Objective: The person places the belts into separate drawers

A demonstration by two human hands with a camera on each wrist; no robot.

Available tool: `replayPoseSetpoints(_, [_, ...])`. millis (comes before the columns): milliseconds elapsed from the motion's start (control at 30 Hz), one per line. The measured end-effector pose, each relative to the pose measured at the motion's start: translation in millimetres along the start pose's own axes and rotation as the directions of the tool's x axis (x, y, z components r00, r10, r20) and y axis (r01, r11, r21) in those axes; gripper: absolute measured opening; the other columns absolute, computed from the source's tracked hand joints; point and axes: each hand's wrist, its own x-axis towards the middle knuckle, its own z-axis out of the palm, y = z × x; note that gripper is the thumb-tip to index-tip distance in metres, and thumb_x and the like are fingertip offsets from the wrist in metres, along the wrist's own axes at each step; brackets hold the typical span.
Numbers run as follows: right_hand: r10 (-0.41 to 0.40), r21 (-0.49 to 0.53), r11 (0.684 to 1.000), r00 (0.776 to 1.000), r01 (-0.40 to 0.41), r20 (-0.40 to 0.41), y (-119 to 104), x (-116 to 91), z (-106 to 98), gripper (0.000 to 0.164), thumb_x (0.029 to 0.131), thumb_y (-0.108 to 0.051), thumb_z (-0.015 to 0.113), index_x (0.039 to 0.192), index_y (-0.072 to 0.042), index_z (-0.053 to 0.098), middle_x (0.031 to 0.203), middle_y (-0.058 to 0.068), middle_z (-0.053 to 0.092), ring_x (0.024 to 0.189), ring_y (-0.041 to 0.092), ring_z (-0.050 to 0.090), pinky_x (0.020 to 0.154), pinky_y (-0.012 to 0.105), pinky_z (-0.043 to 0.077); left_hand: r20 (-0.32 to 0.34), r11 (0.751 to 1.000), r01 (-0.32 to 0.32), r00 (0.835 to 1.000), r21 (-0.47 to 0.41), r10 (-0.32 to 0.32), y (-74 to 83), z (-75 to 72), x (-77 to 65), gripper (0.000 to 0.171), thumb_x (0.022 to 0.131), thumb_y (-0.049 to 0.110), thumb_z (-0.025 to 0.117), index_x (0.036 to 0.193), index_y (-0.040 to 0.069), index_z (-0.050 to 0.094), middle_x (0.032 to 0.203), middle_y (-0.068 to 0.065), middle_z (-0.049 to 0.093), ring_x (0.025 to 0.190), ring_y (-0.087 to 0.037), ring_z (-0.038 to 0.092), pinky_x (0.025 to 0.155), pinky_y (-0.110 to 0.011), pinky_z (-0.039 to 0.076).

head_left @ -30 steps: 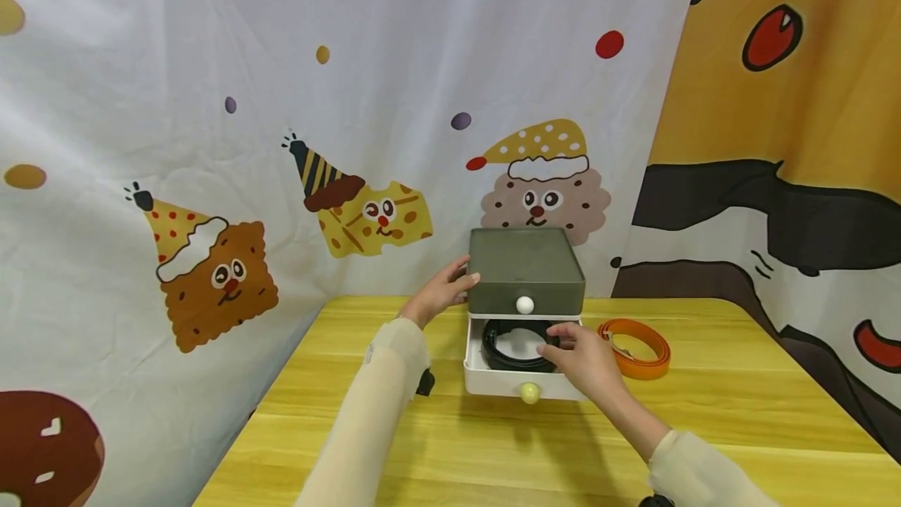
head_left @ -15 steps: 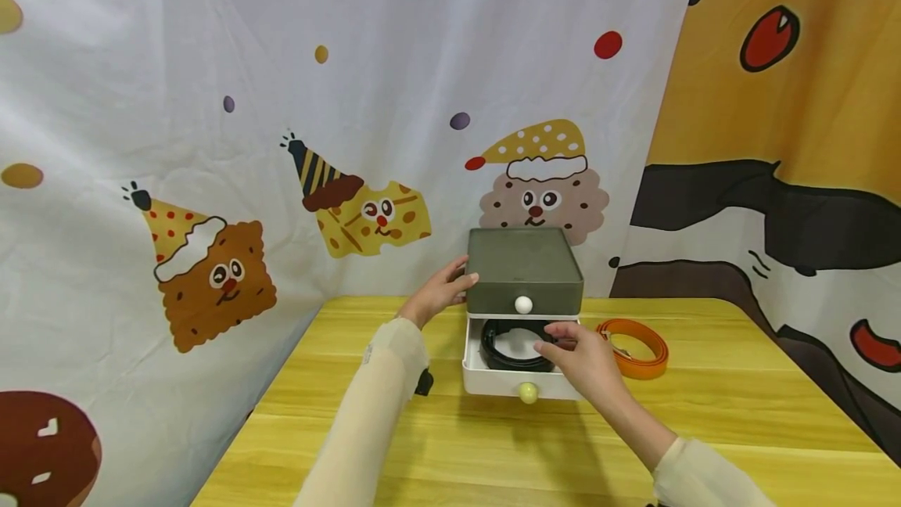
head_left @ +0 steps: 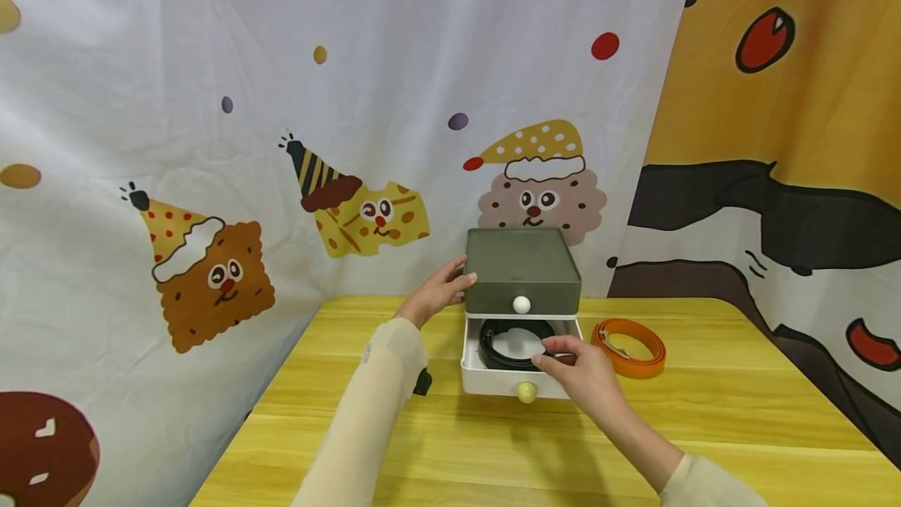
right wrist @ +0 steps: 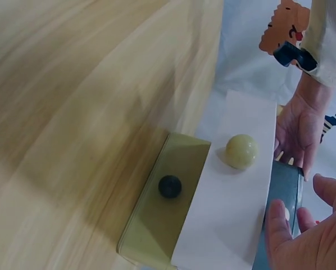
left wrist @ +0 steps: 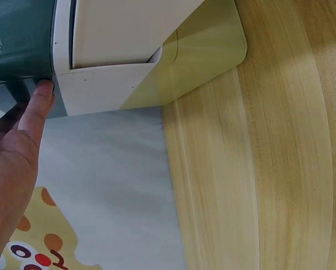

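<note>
A small stacked drawer unit stands on the table, with a dark green top section and a white drawer pulled out below it. A coiled black belt lies inside that drawer. My left hand rests against the left side of the green section, fingertips touching it in the left wrist view. My right hand hovers at the drawer's front right, its thumb and fingers apart by the belt's right edge. In the right wrist view those fingers are spread, with nothing seen between them; the belt is hidden there.
A coiled orange belt with a metal buckle lies on the wooden table right of the drawers. A yellow-green bottom drawer with a dark knob is pushed in. A printed curtain hangs behind the table.
My right hand has come slightly down and toward the drawer's front. The left hand stays on the green section, and both belts lie as before.
</note>
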Motion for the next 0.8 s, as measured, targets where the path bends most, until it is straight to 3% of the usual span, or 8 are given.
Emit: replayPoseSetpoints(800, [0.039, 0.061, 0.997, 0.998, -0.036, -0.046, 18, -23, 10, 0.026, 0.087, -0.02, 0.079, 0.106, -0.003, 0.073, 0.096, 0.004, 0.068, 0.087, 0.015, 0.062, 0.069, 0.023, 0.053, -0.008, 1.0, 0.002, 1.0, 0.002, -0.002, -1.9, -0.3, 1.2, 0.07, 0.101, 0.037, 0.059, 0.16, 0.023, 0.023, 0.163, -0.012, 0.019, 0.144, -0.028, 0.032, 0.109, -0.045, 0.041])
